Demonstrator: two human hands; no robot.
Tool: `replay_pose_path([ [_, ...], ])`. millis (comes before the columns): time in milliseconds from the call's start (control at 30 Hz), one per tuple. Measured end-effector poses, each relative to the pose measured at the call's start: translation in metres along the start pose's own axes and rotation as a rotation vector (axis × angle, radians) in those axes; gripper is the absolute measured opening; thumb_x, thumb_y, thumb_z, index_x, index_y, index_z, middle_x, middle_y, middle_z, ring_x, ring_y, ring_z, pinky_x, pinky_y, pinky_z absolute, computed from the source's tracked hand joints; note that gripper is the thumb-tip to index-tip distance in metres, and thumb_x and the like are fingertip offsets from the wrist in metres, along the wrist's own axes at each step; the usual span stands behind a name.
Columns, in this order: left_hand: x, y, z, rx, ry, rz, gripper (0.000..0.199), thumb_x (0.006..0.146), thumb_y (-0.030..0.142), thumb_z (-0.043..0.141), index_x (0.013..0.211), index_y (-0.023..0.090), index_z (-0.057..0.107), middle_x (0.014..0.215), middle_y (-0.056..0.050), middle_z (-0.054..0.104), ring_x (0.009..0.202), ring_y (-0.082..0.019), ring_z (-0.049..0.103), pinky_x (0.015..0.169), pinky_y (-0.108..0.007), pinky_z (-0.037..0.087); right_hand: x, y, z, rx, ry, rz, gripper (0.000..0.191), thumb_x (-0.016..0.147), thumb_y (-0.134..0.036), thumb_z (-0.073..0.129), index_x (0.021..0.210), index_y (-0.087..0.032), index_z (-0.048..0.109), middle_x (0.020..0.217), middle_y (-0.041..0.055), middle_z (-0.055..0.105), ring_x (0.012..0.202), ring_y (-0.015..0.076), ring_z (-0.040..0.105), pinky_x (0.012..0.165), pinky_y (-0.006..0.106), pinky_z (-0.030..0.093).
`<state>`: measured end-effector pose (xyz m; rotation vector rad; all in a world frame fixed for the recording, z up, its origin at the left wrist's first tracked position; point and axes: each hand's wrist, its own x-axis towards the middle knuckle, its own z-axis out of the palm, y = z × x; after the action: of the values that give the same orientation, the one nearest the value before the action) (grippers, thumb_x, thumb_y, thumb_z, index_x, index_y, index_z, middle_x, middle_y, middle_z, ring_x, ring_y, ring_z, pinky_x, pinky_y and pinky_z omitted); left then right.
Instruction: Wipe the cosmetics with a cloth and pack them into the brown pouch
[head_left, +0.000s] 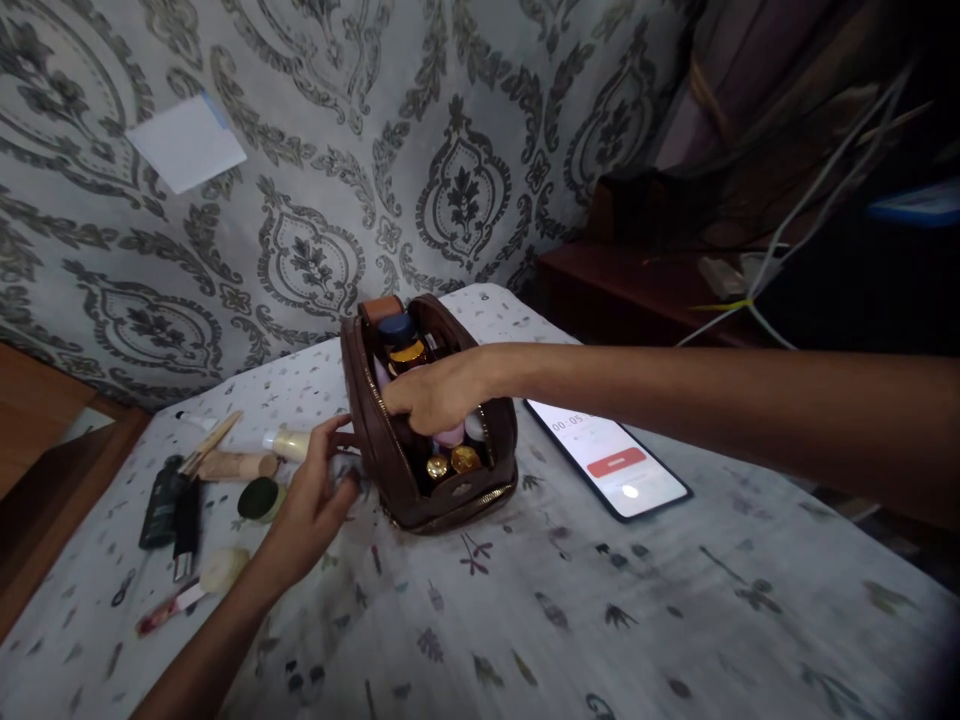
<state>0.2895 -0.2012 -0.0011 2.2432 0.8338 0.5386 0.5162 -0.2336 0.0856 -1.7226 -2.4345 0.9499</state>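
A brown zip bag (427, 515) stands unzipped on the bed, packed with a dark-capped bottle (407, 352), gold-coloured round items (465, 459) and a pink item (452, 437). My right hand (442, 390) reaches into it from the right, its fingers curled down; the fingertips and anything in them are hidden. My left hand (319, 490) is beside the bag's left side, fingers apart, the fingertips close to or touching the bag. Left of that hand lie a cream tube (289, 443), a beige tube (238, 466) and a round jar with a dark green top (259, 498).
A lit phone (622, 470) lies right of the bag under my right forearm. At far left are a dark green bottle (160, 505), brushes (217, 440) and a lip gloss tube (171, 608). A patterned wall rises behind; cables (750, 300) hang over a dark red table (622, 300).
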Motion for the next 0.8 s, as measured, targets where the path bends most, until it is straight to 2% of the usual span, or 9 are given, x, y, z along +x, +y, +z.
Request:
replay_pose_path([
  [200,0.0,-0.001,0.0,-0.027,0.025,0.01,0.059,0.084,0.021,0.052,0.141,0.023,0.035,0.128,-0.01,0.057,0.105,-0.022,0.059,0.094,-0.037,0.047,-0.003,-0.002,-0.005,-0.046,-0.157,-0.011,0.027,0.066,-0.002,0.054,0.088,-0.013,0.064,0.068,-0.0019,0.055,0.068,0.0152,0.055,0.06,0.025,0.04],
  [333,-0.001,-0.001,0.0,-0.034,0.031,-0.026,0.059,0.085,0.023,0.053,0.141,0.024,0.037,0.126,-0.01,0.059,0.094,-0.02,0.061,0.09,-0.036,0.048,-0.009,-0.003,-0.011,-0.013,-0.156,-0.042,0.028,0.064,0.002,0.05,0.084,-0.011,0.065,0.064,-0.0034,0.051,0.065,0.013,0.053,0.056,0.023,0.038],
  [433,-0.002,-0.005,-0.002,-0.051,0.053,-0.062,0.059,0.084,0.026,0.055,0.141,0.024,0.038,0.122,-0.01,0.061,0.087,-0.019,0.061,0.085,-0.035,0.049,-0.019,-0.003,-0.025,0.086,-0.088,-0.056,0.029,0.067,0.004,0.049,0.085,-0.011,0.066,0.067,-0.0027,0.058,0.067,0.0122,0.057,0.06,0.021,0.043],
  [533,-0.005,-0.013,-0.005,-0.081,0.095,-0.099,0.058,0.084,0.03,0.056,0.14,0.024,0.04,0.118,-0.009,0.063,0.085,-0.019,0.062,0.082,-0.034,0.049,-0.024,-0.003,-0.044,0.176,0.097,-0.023,0.032,0.072,0.005,0.049,0.095,-0.008,0.066,0.078,0.0024,0.066,0.074,0.0127,0.062,0.067,0.022,0.049],
  [633,-0.01,-0.024,-0.006,-0.121,0.135,-0.133,0.056,0.085,0.034,0.058,0.138,0.024,0.041,0.117,-0.01,0.064,0.091,-0.021,0.062,0.084,-0.034,0.047,-0.015,-0.002,-0.054,0.004,0.23,-0.017,0.027,0.077,0.004,0.049,0.094,-0.007,0.067,0.086,0.0083,0.069,0.08,0.0155,0.064,0.069,0.023,0.049],
  [733,-0.016,-0.037,-0.003,-0.16,0.146,-0.177,0.056,0.087,0.037,0.058,0.138,0.023,0.04,0.117,-0.01,0.063,0.102,-0.023,0.06,0.09,-0.035,0.044,0.007,0.0,-0.054,-0.316,0.196,-0.012,0.023,0.079,0.002,0.051,0.091,-0.005,0.069,0.094,0.0112,0.071,0.089,0.0193,0.064,0.071,0.025,0.046],
  [800,-0.021,-0.045,0.001,-0.195,0.145,-0.219,0.057,0.088,0.038,0.057,0.14,0.023,0.039,0.118,-0.009,0.063,0.106,-0.023,0.059,0.092,-0.034,0.042,0.024,0.004,-0.052,-0.4,0.142,0.006,0.022,0.08,-0.001,0.053,0.094,-0.004,0.07,0.097,0.0114,0.071,0.092,0.0211,0.064,0.072,0.026,0.046],
])
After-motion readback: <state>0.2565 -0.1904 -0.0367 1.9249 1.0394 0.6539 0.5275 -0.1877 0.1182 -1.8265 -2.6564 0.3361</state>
